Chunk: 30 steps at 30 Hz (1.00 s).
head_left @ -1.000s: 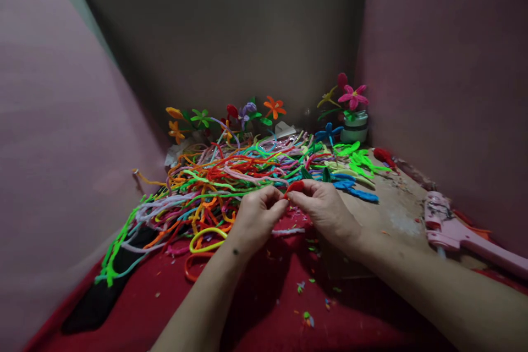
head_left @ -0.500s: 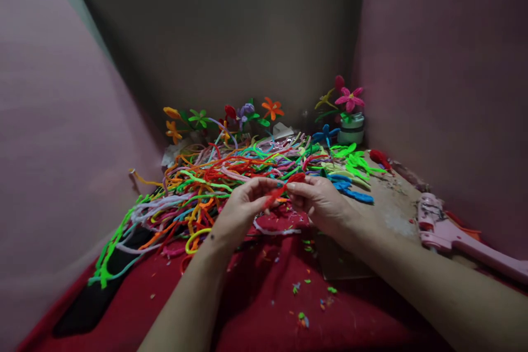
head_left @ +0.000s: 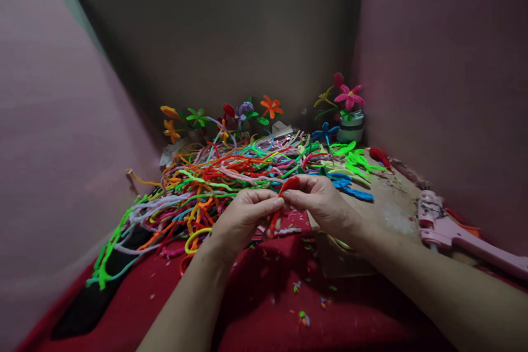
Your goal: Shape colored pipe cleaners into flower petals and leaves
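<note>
Between my two hands is a red fuzzy stem [head_left: 291, 183], looped at its upper end, with a tail hanging below my left fingertips. My left hand [head_left: 247, 213] pinches it from the left, thumb on top. From the right, my right hand [head_left: 323, 198] grips the looped part between thumb and forefinger. The fingertips of both hands nearly meet. Behind them spreads a heap of multicoloured fuzzy stems [head_left: 239, 168]. Blue petal shapes [head_left: 355, 191] lie just beyond my right hand.
A pink glue gun [head_left: 449, 231] lies at the right on a board [head_left: 391, 206]. Fuzzy flowers [head_left: 271, 105] stand at the back, beside a pale green jar [head_left: 350, 127]. A black strip [head_left: 86, 308] and coloured scraps [head_left: 304, 318] lie on the red cloth [head_left: 247, 308].
My left hand has moved slightly down, its thumb now flatter over the red stem. The stem's tail has swung from slanting left to hanging more steeply. My right hand keeps its hold.
</note>
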Available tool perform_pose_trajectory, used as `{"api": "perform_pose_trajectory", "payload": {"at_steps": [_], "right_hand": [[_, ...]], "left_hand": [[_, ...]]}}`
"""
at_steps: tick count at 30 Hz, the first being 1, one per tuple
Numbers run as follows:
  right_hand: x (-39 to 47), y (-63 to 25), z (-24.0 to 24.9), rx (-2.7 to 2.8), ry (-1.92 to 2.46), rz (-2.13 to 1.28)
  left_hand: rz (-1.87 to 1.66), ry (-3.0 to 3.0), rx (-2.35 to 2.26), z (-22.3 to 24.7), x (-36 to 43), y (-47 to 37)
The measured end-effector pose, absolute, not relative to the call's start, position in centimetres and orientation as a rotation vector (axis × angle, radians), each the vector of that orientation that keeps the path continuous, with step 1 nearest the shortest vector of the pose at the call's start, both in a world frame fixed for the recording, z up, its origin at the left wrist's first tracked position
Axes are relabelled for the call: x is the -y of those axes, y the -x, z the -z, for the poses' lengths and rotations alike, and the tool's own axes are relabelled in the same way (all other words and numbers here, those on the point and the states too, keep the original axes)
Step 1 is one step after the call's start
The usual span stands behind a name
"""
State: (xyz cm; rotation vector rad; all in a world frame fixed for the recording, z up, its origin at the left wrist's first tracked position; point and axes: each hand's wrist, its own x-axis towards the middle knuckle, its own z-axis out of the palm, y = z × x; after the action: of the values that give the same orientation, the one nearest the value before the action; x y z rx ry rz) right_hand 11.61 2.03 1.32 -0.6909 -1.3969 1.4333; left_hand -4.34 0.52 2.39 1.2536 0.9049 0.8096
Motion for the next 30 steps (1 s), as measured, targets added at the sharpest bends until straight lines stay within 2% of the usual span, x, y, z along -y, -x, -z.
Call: {"api": "perform_pose_trajectory", "payload": {"at_steps": [8,13,16,21,25,27,30], "right_hand": [[-1.9,-11.4,-0.9,1.474,0.810,-1.245],[-2.0,-11.0,-0.2,1.369,0.877,-1.266],[-2.1,-10.7,-0.3,1.279,0.891,-1.347],[-2.4,-10.9,-0.7,1.303,0.802,-1.423],[-2.7,-11.3,-0.6,1.365,0.830,-1.348],[-2.8,-11.4,-0.4,1.419,0.868,-1.232],[-3.0,-11.4,0.2,1.523,0.928,-0.891]], "left_hand": [[-0.839,-1.606,-1.168,-2.9,-0.1,3.6],[-1.062,-2.397,-1.640,-1.4,0.5,2.2],[-1.039,-2.722,-1.727,-0.3,0.6,2.0],[-1.069,-2.482,-1.680,-0.5,0.2,2.7],[-0.911,-1.896,-1.313,-1.8,-0.1,3.0],[-0.814,-1.744,-1.269,-1.8,-0.1,2.6],[-1.000,-1.954,-1.568,-0.7,0.4,1.6]]}}
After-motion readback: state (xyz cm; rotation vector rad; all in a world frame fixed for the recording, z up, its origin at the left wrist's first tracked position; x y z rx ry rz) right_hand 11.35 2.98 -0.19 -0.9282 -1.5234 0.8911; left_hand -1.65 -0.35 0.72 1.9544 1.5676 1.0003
